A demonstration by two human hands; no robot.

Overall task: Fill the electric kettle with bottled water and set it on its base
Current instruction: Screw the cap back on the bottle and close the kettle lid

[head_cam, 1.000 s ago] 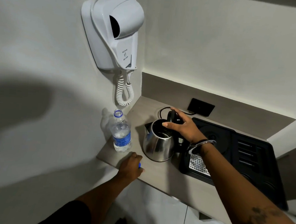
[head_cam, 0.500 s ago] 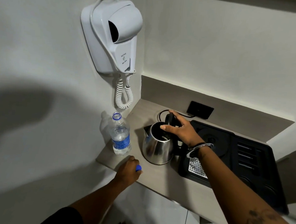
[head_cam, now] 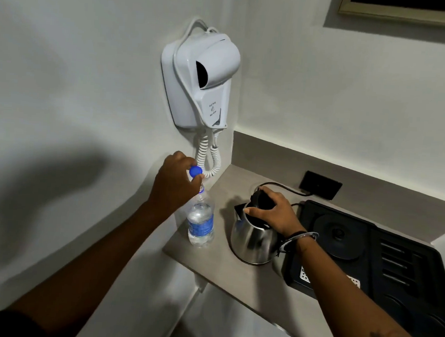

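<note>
Nearest the camera, two bare forearms reach in from the bottom of the frame toward a grey surface (head_cam: 247, 288) at centre right. The right hand (head_cam: 273, 214) lies over the open mouth of the stainless electric kettle (head_cam: 254, 240), thumb on the rim and fingers curled round the black raised lid, holding the kettle steady; it stands on the surface just left of a black tray (head_cam: 403, 281), not on the round kettle base (head_cam: 339, 233) set in that tray.

Left of the kettle and near it stands a clear water bottle (head_cam: 201, 224) with a blue label. The left hand (head_cam: 175, 186) is above its neck, fingers pinching the blue cap (head_cam: 196, 171) over the bottle's mouth; whether the cap is seated cannot be told.

Farther back, a white wall-mounted hair dryer (head_cam: 200, 80) hangs in the upper middle, its coiled cord behind the cap.

The bottle looks nearly full, so pouring is likely still ahead: the cap must be set aside, the bottle tipped into the kettle, then the kettle carried right onto its base.
</note>
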